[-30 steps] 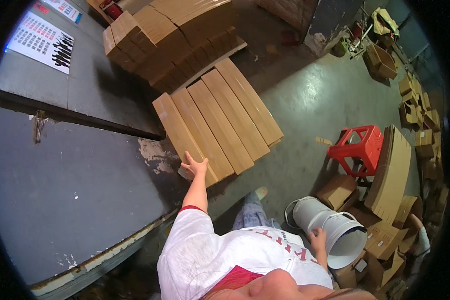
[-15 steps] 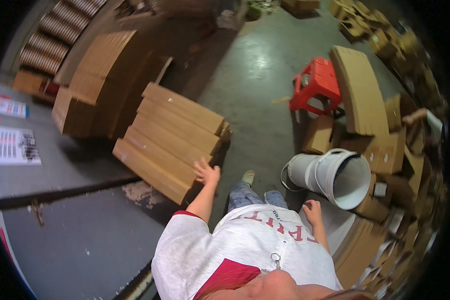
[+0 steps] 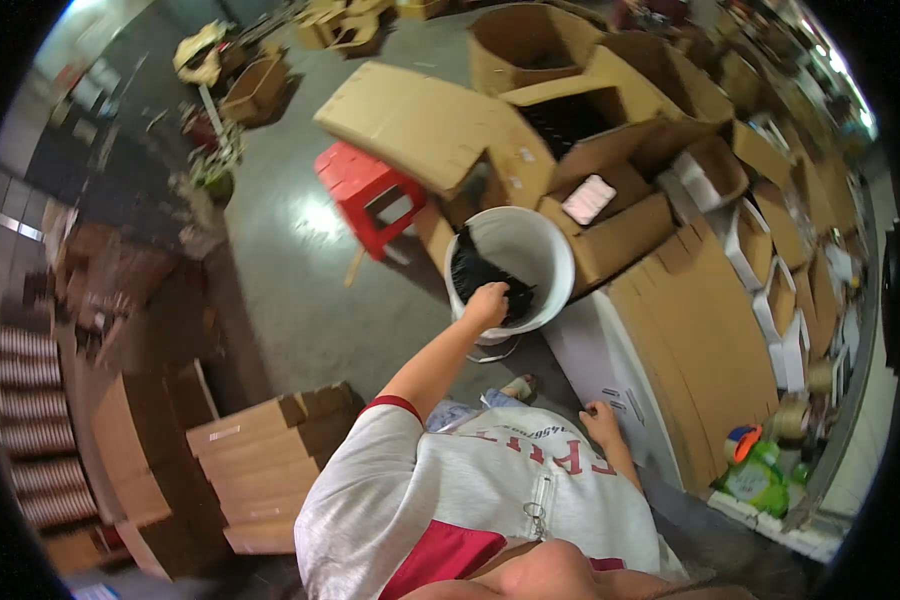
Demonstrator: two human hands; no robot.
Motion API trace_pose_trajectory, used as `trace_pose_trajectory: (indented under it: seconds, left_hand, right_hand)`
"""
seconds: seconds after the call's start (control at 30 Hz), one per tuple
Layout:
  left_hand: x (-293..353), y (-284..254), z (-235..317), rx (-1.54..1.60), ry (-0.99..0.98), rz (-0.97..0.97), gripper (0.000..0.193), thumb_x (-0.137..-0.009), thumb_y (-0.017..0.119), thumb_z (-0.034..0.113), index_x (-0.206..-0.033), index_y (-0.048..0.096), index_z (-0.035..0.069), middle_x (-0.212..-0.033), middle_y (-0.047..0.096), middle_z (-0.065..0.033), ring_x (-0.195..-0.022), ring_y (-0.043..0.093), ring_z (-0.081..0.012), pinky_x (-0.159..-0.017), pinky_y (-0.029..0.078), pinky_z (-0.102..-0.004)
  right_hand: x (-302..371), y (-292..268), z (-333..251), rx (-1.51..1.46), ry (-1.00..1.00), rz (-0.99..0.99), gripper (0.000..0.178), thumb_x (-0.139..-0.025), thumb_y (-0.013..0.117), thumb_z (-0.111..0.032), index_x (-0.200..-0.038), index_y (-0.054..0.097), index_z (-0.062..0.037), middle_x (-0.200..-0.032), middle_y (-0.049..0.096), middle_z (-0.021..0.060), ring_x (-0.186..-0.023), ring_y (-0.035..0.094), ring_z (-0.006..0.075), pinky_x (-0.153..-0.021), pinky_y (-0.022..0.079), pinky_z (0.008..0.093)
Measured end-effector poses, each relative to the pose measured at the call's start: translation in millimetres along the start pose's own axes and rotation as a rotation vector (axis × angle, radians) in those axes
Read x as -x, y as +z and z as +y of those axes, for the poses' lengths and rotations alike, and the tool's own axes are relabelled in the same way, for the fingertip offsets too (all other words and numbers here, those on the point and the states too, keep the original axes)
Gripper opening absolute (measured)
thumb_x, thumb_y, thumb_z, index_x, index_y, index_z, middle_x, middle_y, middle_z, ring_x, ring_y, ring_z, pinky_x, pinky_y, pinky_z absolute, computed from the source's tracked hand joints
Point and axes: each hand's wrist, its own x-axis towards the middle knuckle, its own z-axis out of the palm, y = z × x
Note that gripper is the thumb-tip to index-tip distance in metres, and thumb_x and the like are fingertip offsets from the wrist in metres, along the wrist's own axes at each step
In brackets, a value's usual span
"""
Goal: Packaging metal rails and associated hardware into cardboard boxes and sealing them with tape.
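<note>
My left hand (image 3: 487,306) reaches to the near rim of a white bucket (image 3: 547,262). Its fingers are closed on a black, ragged-edged piece (image 3: 490,276) that lies inside the bucket; what that piece is made of cannot be made out. Beside my body, my right hand (image 3: 601,426) hangs with loosely curled fingers and nothing visible in it. A white-sided carton (image 3: 595,365) stands closest to that hand, with flat brown cardboard (image 3: 695,345) beyond it.
Left of the bucket stands a red plastic stool (image 3: 365,190), partly under a long cardboard piece (image 3: 420,120). Open cartons (image 3: 530,50) crowd the far right. Stacked flat boxes (image 3: 260,470) are at lower left. A green bag (image 3: 755,485) lies at lower right.
The view has turned to the right. My left hand has left the stacked flat boxes and come to the bucket, closing on the black piece. My right hand still hangs beside my body.
</note>
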Motion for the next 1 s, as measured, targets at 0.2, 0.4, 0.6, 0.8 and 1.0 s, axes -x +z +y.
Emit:
trace_pose_trajectory:
  seconds: [0.2,0.4,0.6,0.8,1.0]
  left_hand:
    - [-50.6,44.3,9.9,-0.985,-0.169,-0.663,0.052,-0.076,0.064,0.033,-0.119,0.060,0.005,-0.113,0.060,-0.0118,-0.112,0.048,-0.0310,-0.087,0.043,-0.0424]
    - [-80.8,84.6,-39.0,-1.043,-0.071,-0.616,0.030,-0.087,0.054,0.020,-0.108,0.067,0.003,-0.109,0.063,-0.0139,-0.101,0.059,-0.0305,-0.079,0.050,-0.0405]
    - [-147.9,53.0,-101.4,-0.504,-0.455,-1.015,0.018,-0.079,0.057,0.012,-0.087,0.073,0.007,-0.089,0.068,-0.0200,-0.079,0.067,-0.0338,-0.070,0.054,-0.0415]
    - [-128.4,0.3,-118.6,-0.144,-0.398,-0.997,0.036,-0.081,0.052,0.024,-0.052,0.060,0.004,-0.052,0.059,-0.0088,-0.048,0.056,-0.0193,-0.052,0.045,-0.0376]
    - [-59.4,-58.5,-46.0,0.338,-0.609,-0.724,0.031,-0.090,0.053,0.019,-0.065,0.060,0.002,-0.053,0.054,-0.0065,-0.044,0.049,-0.0154,-0.043,0.039,-0.0310]
  right_hand:
    - [34.0,-38.6,31.7,-0.136,0.247,0.087,0.036,-0.078,0.070,-0.028,-0.102,0.061,-0.0031,-0.101,0.056,0.0172,-0.092,0.058,0.0318,-0.079,0.048,0.0408]
    - [61.8,-40.8,48.3,-0.096,0.430,-0.045,0.036,-0.081,0.069,-0.028,-0.105,0.059,-0.0031,-0.101,0.054,0.0178,-0.092,0.056,0.0330,-0.082,0.046,0.0421]
    - [38.9,-49.1,16.4,-0.088,0.377,-0.010,0.034,-0.080,0.069,-0.026,-0.101,0.058,-0.0008,-0.091,0.056,0.0184,-0.091,0.055,0.0339,-0.080,0.046,0.0421]
    - [-20.8,-62.9,-22.3,-0.227,0.270,0.072,0.044,-0.081,0.066,-0.037,-0.106,0.059,-0.0021,-0.103,0.058,0.0206,-0.097,0.057,0.0345,-0.083,0.046,0.0447]
    - [-79.8,-90.6,-89.6,-0.206,0.224,-0.069,0.038,-0.083,0.063,-0.028,-0.110,0.058,-0.0029,-0.111,0.055,0.0180,-0.105,0.054,0.0343,-0.089,0.044,0.0407]
